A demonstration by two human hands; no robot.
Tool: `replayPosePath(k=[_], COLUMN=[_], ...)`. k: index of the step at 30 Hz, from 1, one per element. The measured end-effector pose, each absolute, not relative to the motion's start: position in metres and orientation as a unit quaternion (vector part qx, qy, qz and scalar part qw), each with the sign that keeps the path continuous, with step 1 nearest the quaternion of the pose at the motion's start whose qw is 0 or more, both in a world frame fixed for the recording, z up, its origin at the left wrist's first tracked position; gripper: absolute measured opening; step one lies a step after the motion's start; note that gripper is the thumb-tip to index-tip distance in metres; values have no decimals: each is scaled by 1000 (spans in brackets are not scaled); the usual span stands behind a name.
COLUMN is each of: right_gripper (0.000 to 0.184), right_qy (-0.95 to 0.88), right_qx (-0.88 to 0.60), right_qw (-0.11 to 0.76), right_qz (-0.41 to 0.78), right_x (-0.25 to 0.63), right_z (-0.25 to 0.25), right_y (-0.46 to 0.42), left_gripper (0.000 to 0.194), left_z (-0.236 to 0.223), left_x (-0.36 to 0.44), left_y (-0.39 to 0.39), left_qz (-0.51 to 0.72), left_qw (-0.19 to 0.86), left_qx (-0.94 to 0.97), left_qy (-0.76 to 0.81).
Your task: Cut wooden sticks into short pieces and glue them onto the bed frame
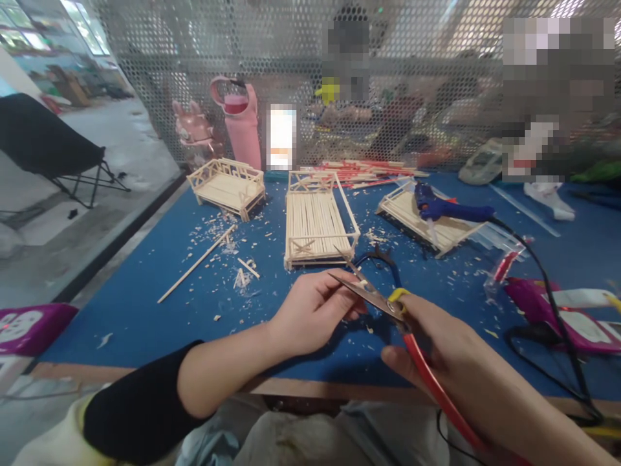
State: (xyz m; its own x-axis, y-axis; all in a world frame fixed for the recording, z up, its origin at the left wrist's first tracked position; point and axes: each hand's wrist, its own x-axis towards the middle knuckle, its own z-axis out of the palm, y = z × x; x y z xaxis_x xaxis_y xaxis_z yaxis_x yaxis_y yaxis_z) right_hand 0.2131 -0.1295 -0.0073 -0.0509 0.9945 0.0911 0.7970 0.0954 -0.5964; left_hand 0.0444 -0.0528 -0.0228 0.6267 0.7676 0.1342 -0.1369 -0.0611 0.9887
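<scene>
My right hand (436,330) grips a pair of red-handled scissors (381,299), their blades parted and pointing left. My left hand (310,310) is closed in a pinch by the blades. A small pale piece of stick (363,283) shows at its fingertips, between the blades; the rest is hidden by the fingers. Just beyond the hands stands a miniature bed made of thin wooden sticks (317,220). A small stick bench (226,184) sits at the back left. At the right, a blue glue gun (451,208) lies on another stick panel (410,213).
Wood chips and a long loose stick (196,264) lie on the blue tabletop (145,323). Red and pale sticks (363,171) are piled at the back. Blue-handled pliers (383,255) lie near the scissors. A black cord (543,272), pink tumbler (242,126) and perforated metal screen (291,65) surround the work.
</scene>
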Motion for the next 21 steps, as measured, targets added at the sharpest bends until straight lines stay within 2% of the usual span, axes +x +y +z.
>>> replayPosePath(k=[6, 12, 16, 21], right_gripper=[13, 15, 18, 23], right_qy=[-727, -736, -739, -743], right_qx=[-622, -607, -610, -611], right_qw=[258, 278, 270, 264], right_qz=[137, 112, 97, 68], right_x=[215, 215, 215, 216], right_z=[-6, -10, -12, -11], right_y=[-131, -132, -130, -130], left_gripper=[28, 19, 21, 25], left_z=[-23, -27, -26, -18], left_x=[43, 42, 40, 35], left_y=[-52, -52, -52, -53], left_qz=[366, 390, 376, 347], left_qw=[592, 568, 549, 470], left_qx=[679, 692, 709, 774], left_qy=[235, 215, 232, 245])
